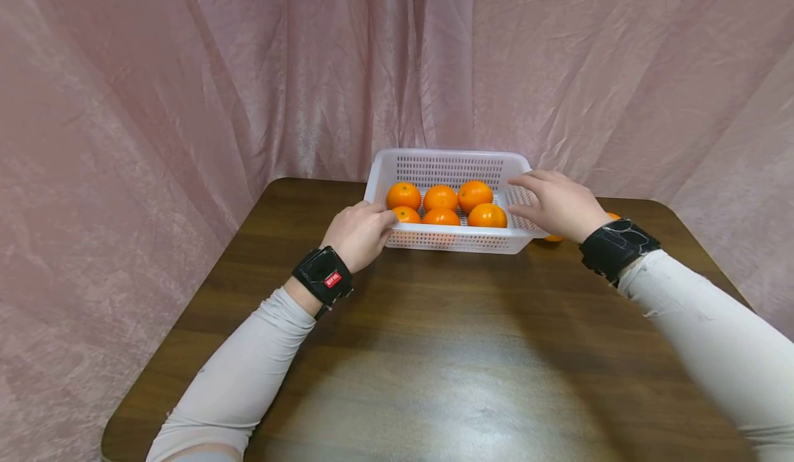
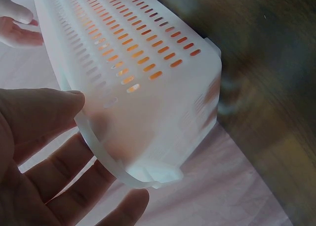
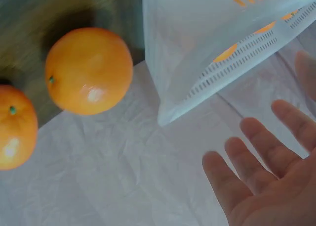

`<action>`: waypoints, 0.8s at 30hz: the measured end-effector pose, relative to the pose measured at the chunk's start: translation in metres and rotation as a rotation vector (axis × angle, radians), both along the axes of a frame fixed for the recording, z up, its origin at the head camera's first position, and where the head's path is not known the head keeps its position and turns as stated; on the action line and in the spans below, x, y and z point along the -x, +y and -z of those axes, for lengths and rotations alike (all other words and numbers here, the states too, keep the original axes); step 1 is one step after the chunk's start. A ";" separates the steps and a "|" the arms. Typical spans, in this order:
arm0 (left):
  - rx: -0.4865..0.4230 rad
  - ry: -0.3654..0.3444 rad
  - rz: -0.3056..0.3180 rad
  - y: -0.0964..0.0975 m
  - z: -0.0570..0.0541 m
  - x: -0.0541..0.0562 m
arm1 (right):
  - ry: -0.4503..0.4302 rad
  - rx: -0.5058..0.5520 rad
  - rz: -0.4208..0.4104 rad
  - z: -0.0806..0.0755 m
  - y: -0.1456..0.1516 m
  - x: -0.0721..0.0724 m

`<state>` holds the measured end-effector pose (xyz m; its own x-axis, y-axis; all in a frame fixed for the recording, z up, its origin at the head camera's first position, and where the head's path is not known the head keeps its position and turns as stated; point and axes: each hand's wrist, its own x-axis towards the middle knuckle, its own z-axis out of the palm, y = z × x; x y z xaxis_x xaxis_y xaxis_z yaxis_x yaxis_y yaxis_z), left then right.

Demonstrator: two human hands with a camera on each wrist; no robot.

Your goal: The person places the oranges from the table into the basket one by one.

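A white perforated plastic basket point(image 1: 459, 232) stands toward the far side of the table, with several oranges point(image 1: 475, 196) inside. My left hand point(image 1: 360, 234) holds the basket's rim at its near left corner. In the left wrist view the thumb lies on one side of the rim point(image 2: 94, 144) and the fingers are on the other. Over the basket's right end is my right hand point(image 1: 555, 203), fingers spread and holding nothing. The right wrist view shows that hand point(image 3: 271, 176) apart from the basket, palm visible.
Two more oranges, one nearer the basket point(image 3: 89, 71) and one farther off point(image 3: 17, 127), sit on the table outside its right end, partly hidden by my right hand and wrist in the head view. A pink curtain point(image 1: 347, 69) hangs behind the brown wooden table point(image 1: 434, 338).
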<state>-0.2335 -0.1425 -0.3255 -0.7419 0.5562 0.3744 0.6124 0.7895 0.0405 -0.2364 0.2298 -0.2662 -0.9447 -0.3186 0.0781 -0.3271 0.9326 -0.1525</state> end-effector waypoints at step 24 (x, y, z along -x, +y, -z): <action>-0.006 -0.015 -0.003 0.001 0.000 0.001 | 0.193 0.063 -0.038 0.010 0.041 -0.031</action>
